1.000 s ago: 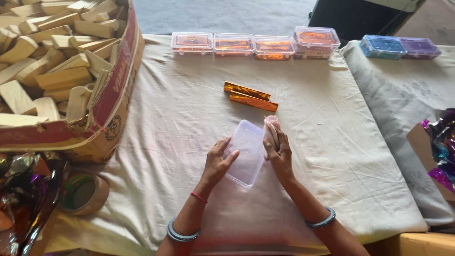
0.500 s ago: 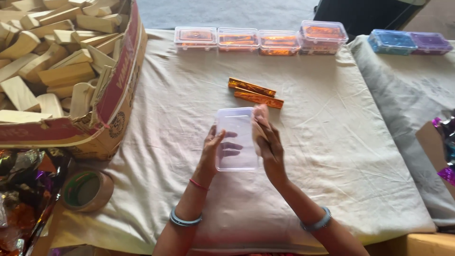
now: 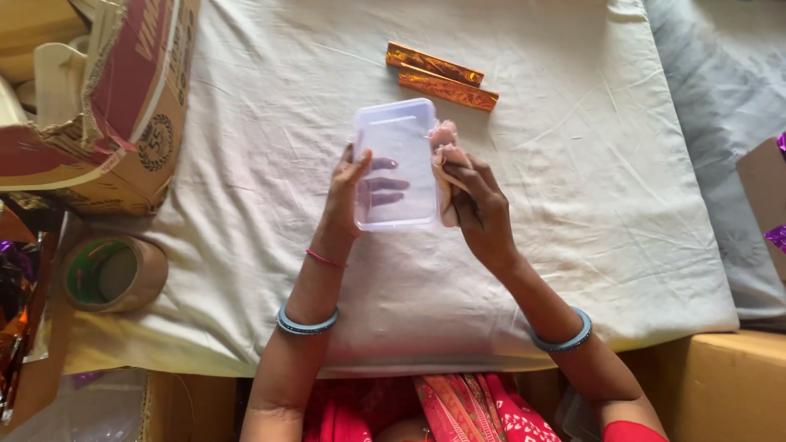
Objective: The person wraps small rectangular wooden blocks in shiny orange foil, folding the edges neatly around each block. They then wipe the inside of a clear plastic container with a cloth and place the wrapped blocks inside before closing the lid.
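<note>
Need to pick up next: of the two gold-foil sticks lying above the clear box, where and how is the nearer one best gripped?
Take the nearer foil stick across its narrow width, near mid-length, coming from above. It lies flat on the cloth, long and slim, slanting down to the right. The far stick lies close alongside its upper edge, so fingers probably fit better toward the right end, where it juts past its neighbour.

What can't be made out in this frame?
- Head view: cardboard box is cut by the top and left edges, contents mostly unseen.
- Pink cloth: largely hidden by the right hand.
- Left hand fingers blur behind the clear plastic container.
</note>
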